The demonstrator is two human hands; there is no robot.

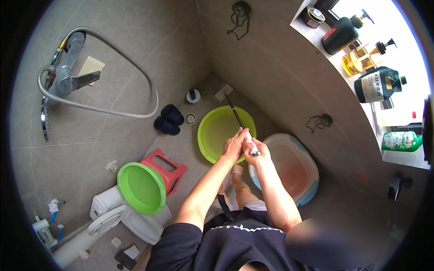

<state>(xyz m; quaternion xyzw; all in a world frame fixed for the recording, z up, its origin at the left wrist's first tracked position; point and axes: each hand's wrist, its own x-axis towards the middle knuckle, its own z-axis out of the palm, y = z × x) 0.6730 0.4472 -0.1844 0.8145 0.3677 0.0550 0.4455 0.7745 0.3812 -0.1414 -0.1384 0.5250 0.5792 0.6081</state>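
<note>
Both my hands are closed round the pale grip of a long-handled cleaning tool [238, 118]. My left hand [233, 145] grips it a little ahead of my right hand [257, 152], which holds the rear end. The dark shaft slants forward across a yellow-green basin [204, 131] on the floor. Its flat, pale head [223, 92] rests in the far corner where the walls meet the floor; whether it is a brush or a mop cannot be told. Close by my right hand stands a white and blue tub [302, 156] with something pinkish inside.
Left of the basin lie a round floor drain [191, 119], dark slippers [169, 119] and a white container [193, 95]. A green basin [142, 187] leans by a red stool [174, 169] and the toilet [142, 226]. Several bottles [343, 35] line the right ledge; a shower hose [131, 61] loops on the left wall.
</note>
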